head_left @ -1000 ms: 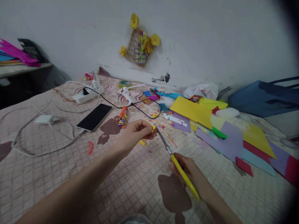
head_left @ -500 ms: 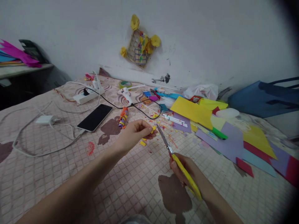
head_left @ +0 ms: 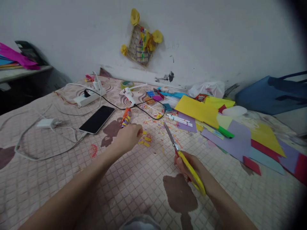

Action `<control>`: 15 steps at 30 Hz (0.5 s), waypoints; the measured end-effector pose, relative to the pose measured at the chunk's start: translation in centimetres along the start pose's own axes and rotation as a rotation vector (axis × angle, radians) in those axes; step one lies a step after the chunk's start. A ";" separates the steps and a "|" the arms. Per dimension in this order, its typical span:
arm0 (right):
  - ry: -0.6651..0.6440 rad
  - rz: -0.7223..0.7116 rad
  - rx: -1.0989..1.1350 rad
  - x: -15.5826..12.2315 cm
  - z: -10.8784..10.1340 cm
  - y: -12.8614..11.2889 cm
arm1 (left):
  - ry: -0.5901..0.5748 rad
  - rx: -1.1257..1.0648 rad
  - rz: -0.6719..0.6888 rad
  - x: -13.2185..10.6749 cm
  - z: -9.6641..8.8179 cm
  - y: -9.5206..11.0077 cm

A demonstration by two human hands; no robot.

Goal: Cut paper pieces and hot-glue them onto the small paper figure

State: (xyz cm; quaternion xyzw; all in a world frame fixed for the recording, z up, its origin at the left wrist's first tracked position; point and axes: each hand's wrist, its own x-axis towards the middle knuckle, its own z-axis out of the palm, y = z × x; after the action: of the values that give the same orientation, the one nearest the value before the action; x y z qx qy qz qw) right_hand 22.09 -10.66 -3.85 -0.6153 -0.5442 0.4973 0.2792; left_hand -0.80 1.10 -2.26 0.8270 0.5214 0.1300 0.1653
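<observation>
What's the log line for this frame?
left hand: beside small yellow pieces | right hand: holding yellow-handled scissors | beyond: white glue gun

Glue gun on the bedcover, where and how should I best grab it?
Probably by its white handle, coming from your near side: it slants toward you, while the white stick juts out farther back. Mind the black cord at the handle's end. Your right hand holds the scissors, so perhaps use the left hand.
</observation>
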 end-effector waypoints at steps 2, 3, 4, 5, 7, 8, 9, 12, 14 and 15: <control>0.029 0.013 0.003 -0.1 0.1 -0.6 | 0.011 -0.022 0.079 0.1 0.3 0.2; 0.038 0.008 0.001 -0.2 0.1 -0.9 | -0.008 -0.042 0.130 0.1 0.4 0.3; 0.038 -0.004 -0.003 -0.3 0.1 -1.1 | -0.038 -0.061 0.181 0.1 0.6 0.5; 0.033 -0.018 -0.009 -0.3 0.1 -1.3 | -0.065 -0.074 0.225 0.1 0.7 0.6; 0.020 -0.028 -0.022 -0.4 0.0 -1.6 | -0.099 -0.081 0.283 0.0 1.0 0.8; 0.021 -0.030 -0.027 -0.4 0.0 -1.6 | -0.107 -0.085 0.298 0.0 1.0 0.8; 0.023 -0.034 -0.032 -0.4 -0.1 -1.6 | -0.109 -0.094 0.306 0.0 1.1 0.9; 0.043 -0.050 -0.015 -0.3 -0.1 -1.2 | -0.115 -0.199 0.283 -0.1 0.8 1.2; 0.030 -0.055 0.028 -0.2 0.0 -0.8 | -0.139 -0.369 0.227 -0.2 0.4 1.7; 0.026 -0.056 0.061 -0.2 0.0 -0.6 | -0.174 -0.485 0.194 -0.3 0.3 2.0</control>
State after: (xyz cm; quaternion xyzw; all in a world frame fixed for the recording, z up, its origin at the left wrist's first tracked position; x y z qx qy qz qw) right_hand 21.85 -10.67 -3.30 -0.5977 -0.5421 0.4975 0.3186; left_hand 0.84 -0.06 -1.71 0.8175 0.3773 0.1947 0.3892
